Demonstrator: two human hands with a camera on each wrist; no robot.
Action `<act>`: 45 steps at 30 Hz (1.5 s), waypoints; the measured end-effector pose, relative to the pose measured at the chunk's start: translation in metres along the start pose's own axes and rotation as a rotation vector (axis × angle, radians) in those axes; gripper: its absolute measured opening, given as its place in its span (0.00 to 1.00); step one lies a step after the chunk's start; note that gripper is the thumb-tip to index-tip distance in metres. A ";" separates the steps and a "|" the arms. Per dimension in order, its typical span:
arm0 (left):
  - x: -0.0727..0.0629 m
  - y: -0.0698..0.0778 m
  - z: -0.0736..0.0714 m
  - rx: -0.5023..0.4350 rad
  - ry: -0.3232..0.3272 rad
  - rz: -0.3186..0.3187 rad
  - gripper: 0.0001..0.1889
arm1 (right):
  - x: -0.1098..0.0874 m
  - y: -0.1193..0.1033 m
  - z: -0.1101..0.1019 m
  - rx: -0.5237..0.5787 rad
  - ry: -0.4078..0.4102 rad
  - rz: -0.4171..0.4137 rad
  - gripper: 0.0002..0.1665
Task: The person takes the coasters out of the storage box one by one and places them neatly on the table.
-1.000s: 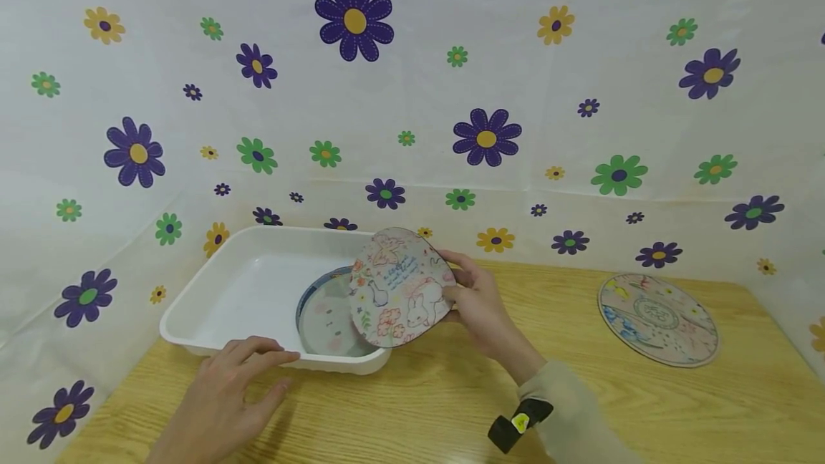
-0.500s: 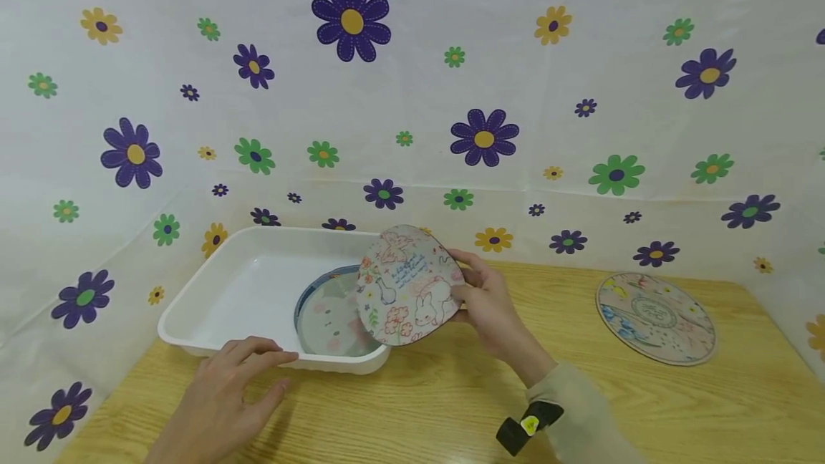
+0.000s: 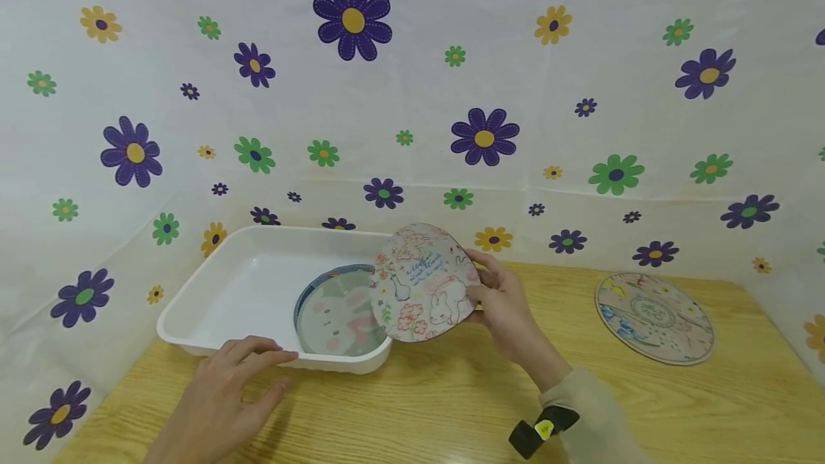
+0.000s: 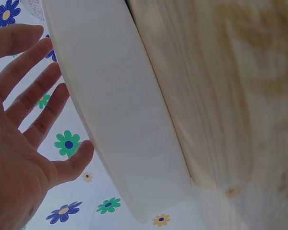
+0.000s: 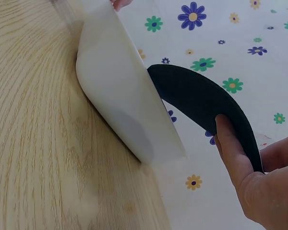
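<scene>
Head view: rabbit-print mat (image 3: 425,285) held tilted above the right end of the white tray (image 3: 258,299). It has slid rightward over the last second, uncovering more of the bear-print mat (image 3: 331,317) inside. My reading: held mat is coming away from the tray, not yet set down.

Right hand (image 3: 503,306): narrow grip, pinching the mat's edge. Left hand (image 3: 222,392): grip wide, nothing held, fingers at the near rim; contact uncertain.

Flower-print mat (image 3: 657,321) flat on the tabletop (image 3: 419,407), well to the right.

Hidden: bear-print mat's right side; whether its blue border is a second layer, can't tell. Right sleeve (image 3: 586,414) cut off below.
</scene>
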State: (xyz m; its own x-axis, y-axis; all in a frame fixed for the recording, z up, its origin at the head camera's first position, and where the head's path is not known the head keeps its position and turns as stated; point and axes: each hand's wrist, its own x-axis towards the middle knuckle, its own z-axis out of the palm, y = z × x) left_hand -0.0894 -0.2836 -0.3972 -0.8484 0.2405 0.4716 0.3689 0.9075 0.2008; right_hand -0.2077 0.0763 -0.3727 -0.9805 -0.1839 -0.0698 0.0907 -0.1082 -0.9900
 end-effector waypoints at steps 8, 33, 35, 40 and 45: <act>-0.001 0.001 -0.001 0.010 -0.015 -0.017 0.17 | -0.002 0.000 -0.009 0.004 0.018 0.005 0.37; -0.002 0.000 0.000 0.003 -0.053 -0.061 0.17 | -0.008 0.001 -0.031 0.001 0.071 0.046 0.38; -0.002 0.000 0.000 0.006 -0.040 -0.052 0.17 | -0.009 0.002 -0.034 0.001 0.076 0.051 0.38; -0.002 0.000 0.000 0.012 -0.021 -0.035 0.17 | -0.011 0.001 -0.040 0.002 0.085 0.059 0.38; -0.002 -0.001 0.001 0.018 -0.016 -0.029 0.17 | -0.012 0.002 -0.046 0.002 0.098 0.061 0.38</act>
State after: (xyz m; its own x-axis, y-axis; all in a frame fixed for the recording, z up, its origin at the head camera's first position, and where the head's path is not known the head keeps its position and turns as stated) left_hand -0.0880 -0.2846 -0.3988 -0.8646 0.2192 0.4522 0.3374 0.9201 0.1991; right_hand -0.2037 0.1236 -0.3793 -0.9855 -0.0939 -0.1416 0.1510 -0.1020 -0.9833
